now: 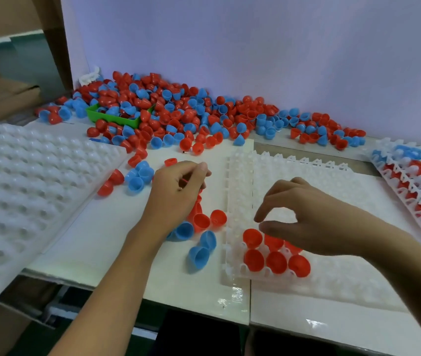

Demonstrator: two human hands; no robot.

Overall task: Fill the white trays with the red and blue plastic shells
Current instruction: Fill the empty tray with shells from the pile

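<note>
Right hand (304,217) hovers over the white tray (332,191), fingers loosely curled, holding nothing visible. Left hand (178,186) pinches a stack of red shells (199,214). Judgement: seat each shell squarely on its peg, row by row. Six red shells sit at the tray's near-left corner; the loose pile (178,111) lies along the tabletop's far edge.

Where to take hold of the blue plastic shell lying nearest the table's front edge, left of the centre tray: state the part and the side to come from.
Take the blue plastic shell by its rim, coming from above and slightly left. It lies tipped on its side with the open mouth showing toward the upper left, so a thumb can probably slip inside and a finger sit on the smooth dome. The white tray crowds its right side.
</note>
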